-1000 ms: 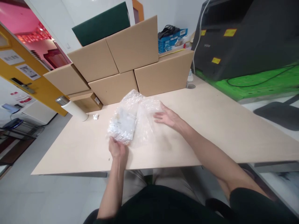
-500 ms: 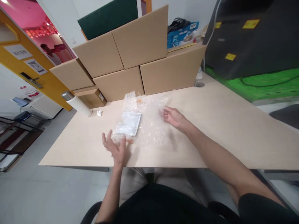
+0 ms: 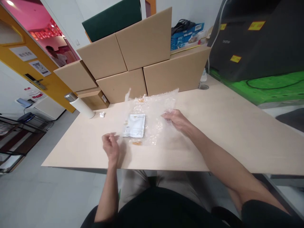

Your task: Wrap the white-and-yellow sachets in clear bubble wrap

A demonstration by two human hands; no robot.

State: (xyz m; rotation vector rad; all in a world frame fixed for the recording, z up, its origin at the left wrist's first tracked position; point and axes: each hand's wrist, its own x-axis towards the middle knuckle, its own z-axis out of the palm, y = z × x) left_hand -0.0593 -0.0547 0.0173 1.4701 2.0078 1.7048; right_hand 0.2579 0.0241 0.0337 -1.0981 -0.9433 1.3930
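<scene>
A sheet of clear bubble wrap point(image 3: 156, 123) lies spread out on the table. On its left part rests a flat white pouch point(image 3: 137, 126) with small print, now uncovered. My left hand point(image 3: 110, 147) is closed at the wrap's lower left edge, fingers pinching the thin film beside the pouch. On the other side, my right hand point(image 3: 177, 120) pinches the right part of the wrap, lifting it a little. Bits of orange tape point(image 3: 137, 143) show at the near edge of the wrap, and more orange appears at its far edge.
Stacked cardboard boxes point(image 3: 123, 84) line the back of the wooden table point(image 3: 225, 133). A white flask point(image 3: 82, 107) and a crumpled white scrap point(image 3: 102, 114) stand at the left. A dark machine point(image 3: 256, 47) sits on a green surface at the right. A person point(image 3: 58, 58) is beyond the doorway.
My left hand has moved slightly left and closed, drawing the wrap's left flap off the pouch. My right hand has closed on the right part. The wrap lies flatter.
</scene>
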